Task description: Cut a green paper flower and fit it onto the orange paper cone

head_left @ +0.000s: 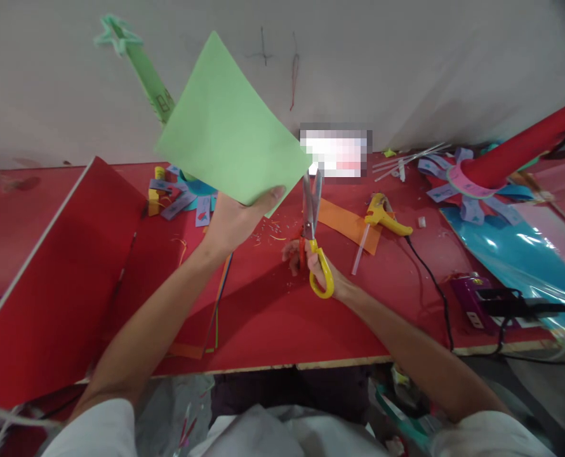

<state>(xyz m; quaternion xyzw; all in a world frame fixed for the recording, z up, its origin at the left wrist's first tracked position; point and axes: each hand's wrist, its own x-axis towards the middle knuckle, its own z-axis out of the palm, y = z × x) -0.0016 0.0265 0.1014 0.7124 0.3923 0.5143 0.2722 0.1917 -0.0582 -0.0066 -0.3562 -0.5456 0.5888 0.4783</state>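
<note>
My left hand (pixel 237 222) grips a light green sheet of paper (pixel 230 127) at its lower edge, thumb on the near face. The sheet is raised above the table and turned so that one corner points up. My right hand (pixel 313 260) is closed on the handles of a pair of scissors (pixel 312 216), one handle yellow and the other red-orange. Their blades point upward, slightly parted, with the tips at the right corner of the sheet. Whether the blades touch the paper I cannot tell.
An orange paper strip (pixel 342 219) and a yellow glue gun (pixel 385 216) with a black cord lie to the right, near a purple box (pixel 475 301). A red board (pixel 54 285) stands tilted on the left. Paper scraps (pixel 275 236) dot the red table (pixel 273 330).
</note>
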